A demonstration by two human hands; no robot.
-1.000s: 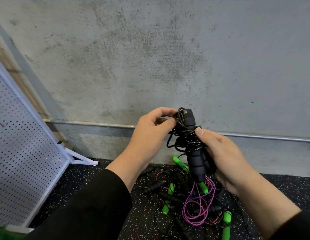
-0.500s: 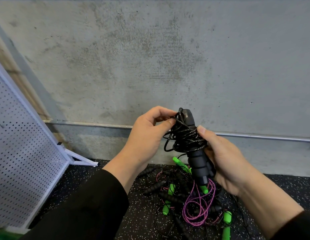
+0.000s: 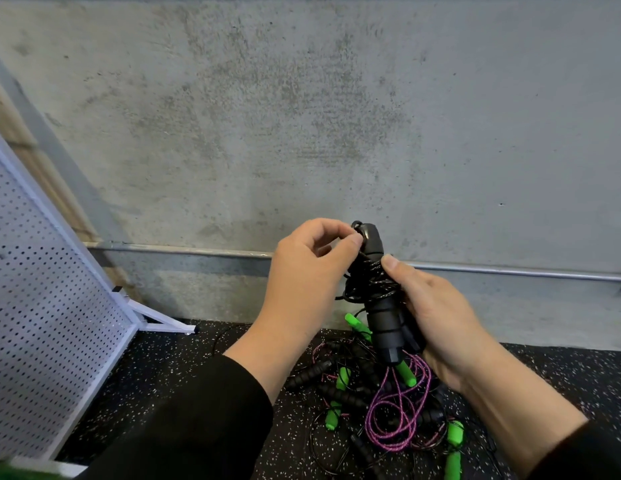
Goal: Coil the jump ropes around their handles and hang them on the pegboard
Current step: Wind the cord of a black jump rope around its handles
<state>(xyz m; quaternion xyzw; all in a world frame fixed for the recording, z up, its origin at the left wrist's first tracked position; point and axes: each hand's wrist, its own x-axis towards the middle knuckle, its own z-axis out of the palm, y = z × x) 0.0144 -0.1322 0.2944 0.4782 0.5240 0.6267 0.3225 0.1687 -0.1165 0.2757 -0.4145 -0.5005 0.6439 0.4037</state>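
Fingers of the right hand curl round the black handles of a jump rope, held roughly upright just right of centre in the frame, the thumb laid along the black cord that is wound in many turns about the handles' upper half. At the top of the bundle the left hand pinches between thumb and forefinger, right against the handle cap; the cord end seems to sit in that pinch, though the fingers hide it. One loose loop of cord sags out on the left side of the wraps, below the left thumb. Both forearms come up from the bottom edge in black sleeves.

Directly beneath the held bundle, low in the frame and partly covered by the wrists, lies a tangled pile of ropes on the floor: green handles, black foam handles, thin black cords and a pink-purple cord looped over them. How many ropes it holds cannot be made out. The floor is black rubber flecked with white.

Along the left edge leans a white pegboard in a white frame, its foot bracket reaching toward the centre at floor level, well apart from the hands. Behind everything a grey concrete wall fills the upper frame, with a metal rail running across it at about the height of the hands; the bundle and fingers cut across that rail.
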